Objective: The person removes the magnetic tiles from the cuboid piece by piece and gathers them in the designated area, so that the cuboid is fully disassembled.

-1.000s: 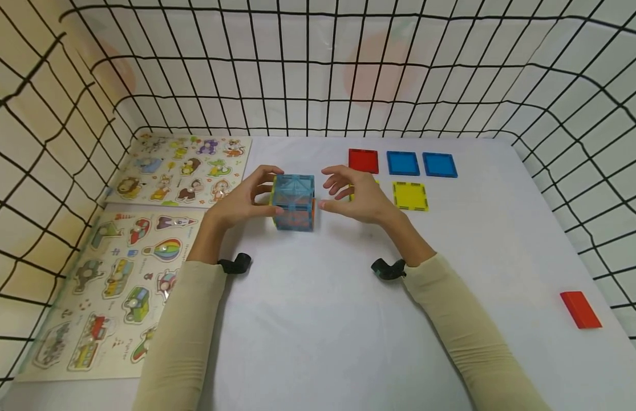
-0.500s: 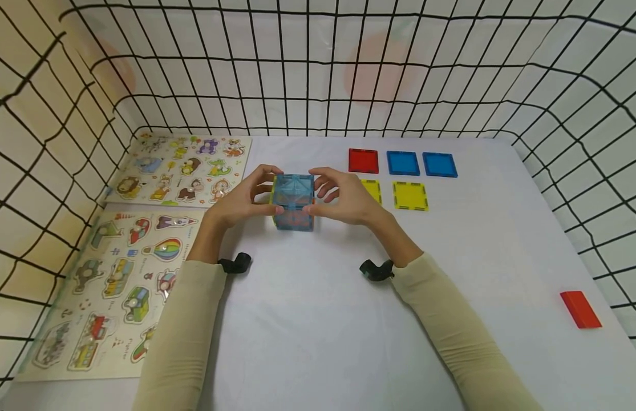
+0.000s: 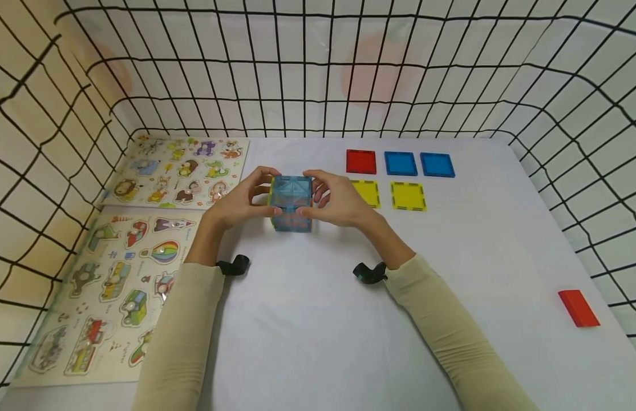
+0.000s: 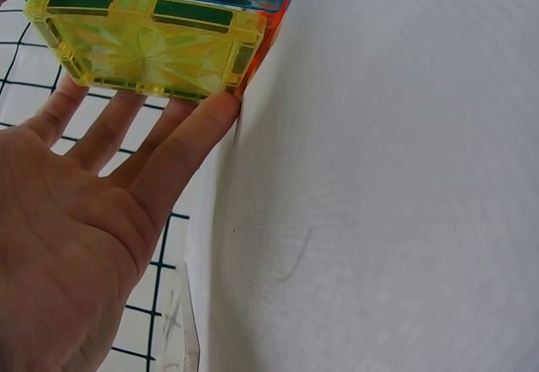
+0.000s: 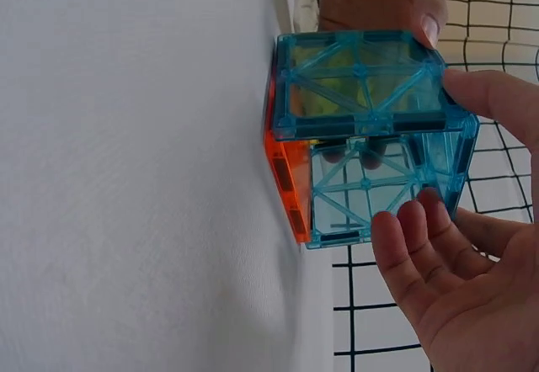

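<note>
A cube of see-through magnetic tiles [image 3: 291,194] sits on the white tabletop between both hands. Light blue tiles form its front, top and back. A yellow tile [image 4: 152,45] closes the left side and an orange tile [image 5: 289,183] lies at the bottom, while the right side is uncovered. My left hand [image 3: 240,200] grips the cube's left end, thumb at the front and fingers behind. From the other end, my right hand [image 3: 340,200] holds it with thumb on the front tile and index finger at the back edge; its other fingers curl near the uncovered side.
Behind the right hand lie a red tile [image 3: 361,161], two blue tiles [image 3: 400,164] and two yellow tiles [image 3: 408,196]. A red block [image 3: 578,308] is at far right. Puzzle boards [image 3: 138,251] cover the left. Black wire mesh [image 3: 318,68] encloses the table.
My right hand has moved left from beside the cube and taken hold of its right end. The left hand keeps its grip. The head view has shifted slightly.
</note>
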A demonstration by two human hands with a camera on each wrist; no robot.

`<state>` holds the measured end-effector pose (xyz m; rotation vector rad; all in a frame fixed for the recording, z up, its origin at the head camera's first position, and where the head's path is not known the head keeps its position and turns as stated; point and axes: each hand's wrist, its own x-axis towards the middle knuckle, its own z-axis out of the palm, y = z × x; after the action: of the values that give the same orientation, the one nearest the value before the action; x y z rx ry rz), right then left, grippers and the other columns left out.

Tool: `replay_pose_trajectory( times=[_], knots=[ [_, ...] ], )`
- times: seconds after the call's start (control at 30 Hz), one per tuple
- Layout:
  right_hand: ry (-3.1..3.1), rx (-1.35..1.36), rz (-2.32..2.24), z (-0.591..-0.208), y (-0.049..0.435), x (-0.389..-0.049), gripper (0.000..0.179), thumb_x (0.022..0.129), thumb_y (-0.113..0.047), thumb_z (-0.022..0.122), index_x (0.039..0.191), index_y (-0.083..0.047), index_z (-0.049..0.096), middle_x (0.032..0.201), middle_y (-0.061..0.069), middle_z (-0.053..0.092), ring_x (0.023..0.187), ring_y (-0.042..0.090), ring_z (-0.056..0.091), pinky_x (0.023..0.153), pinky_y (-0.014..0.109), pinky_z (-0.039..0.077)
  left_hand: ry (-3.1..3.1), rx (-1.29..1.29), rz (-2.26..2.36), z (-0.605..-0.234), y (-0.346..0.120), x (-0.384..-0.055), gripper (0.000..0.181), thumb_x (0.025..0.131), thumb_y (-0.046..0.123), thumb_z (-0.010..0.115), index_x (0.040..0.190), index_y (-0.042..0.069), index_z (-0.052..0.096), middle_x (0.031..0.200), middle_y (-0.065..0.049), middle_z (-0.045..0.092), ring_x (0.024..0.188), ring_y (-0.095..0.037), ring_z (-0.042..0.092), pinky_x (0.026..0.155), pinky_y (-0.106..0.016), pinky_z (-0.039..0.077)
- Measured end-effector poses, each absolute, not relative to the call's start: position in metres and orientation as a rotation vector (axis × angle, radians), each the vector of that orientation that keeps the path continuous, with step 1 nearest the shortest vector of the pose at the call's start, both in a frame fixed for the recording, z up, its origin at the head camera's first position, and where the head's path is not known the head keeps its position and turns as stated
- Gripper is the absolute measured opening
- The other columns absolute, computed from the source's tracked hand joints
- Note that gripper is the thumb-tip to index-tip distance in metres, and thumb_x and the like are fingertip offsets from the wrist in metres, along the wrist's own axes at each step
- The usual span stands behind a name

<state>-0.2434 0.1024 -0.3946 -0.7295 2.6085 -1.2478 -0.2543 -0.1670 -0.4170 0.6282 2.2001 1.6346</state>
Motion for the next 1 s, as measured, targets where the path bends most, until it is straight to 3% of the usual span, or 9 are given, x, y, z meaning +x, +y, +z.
replay_pose_trajectory(
  times=[0.47,0.77,1.0],
  knots=[
    [2.661,-0.667,-1.35,-0.396,0.1,-0.241,0.069,0.077,-0.028,0.089,0.138,-0.012,0.06,0.104,0.016,0.066,0.082,0.021,0.06,0.069,0.028,0.053,2.194,0.61,1.656,-0.417,-0.167,-0.253,0.073,0.083,0.01,0.082,0.143,0.019,0.041,0.149,-0.005,0.046,0.142,-0.033,0.043,0.115,-0.061,0.038],
    [2.678,-0.674,-1.425,-0.398,0.103,-0.241,0.065,0.075,-0.028,0.089,0.132,-0.01,0.064,0.1,0.02,0.065,0.085,0.027,0.06,0.071,0.027,0.052,2.209,0.619,1.635,-0.416,-0.166,-0.252,0.074,0.082,0.011,0.082,0.143,0.019,0.041,0.15,-0.003,0.046,0.144,-0.033,0.043,0.116,-0.062,0.038],
    [2.706,-0.724,-1.441,-0.4,0.11,-0.244,0.066,0.073,-0.033,0.09,0.13,-0.01,0.066,0.095,0.014,0.065,0.087,0.029,0.061,0.076,0.032,0.052,2.214,0.639,1.625,-0.417,-0.168,-0.253,0.072,0.084,0.013,0.083,0.143,0.019,0.042,0.152,-0.002,0.045,0.144,-0.033,0.043,0.116,-0.06,0.04]
  ],
)
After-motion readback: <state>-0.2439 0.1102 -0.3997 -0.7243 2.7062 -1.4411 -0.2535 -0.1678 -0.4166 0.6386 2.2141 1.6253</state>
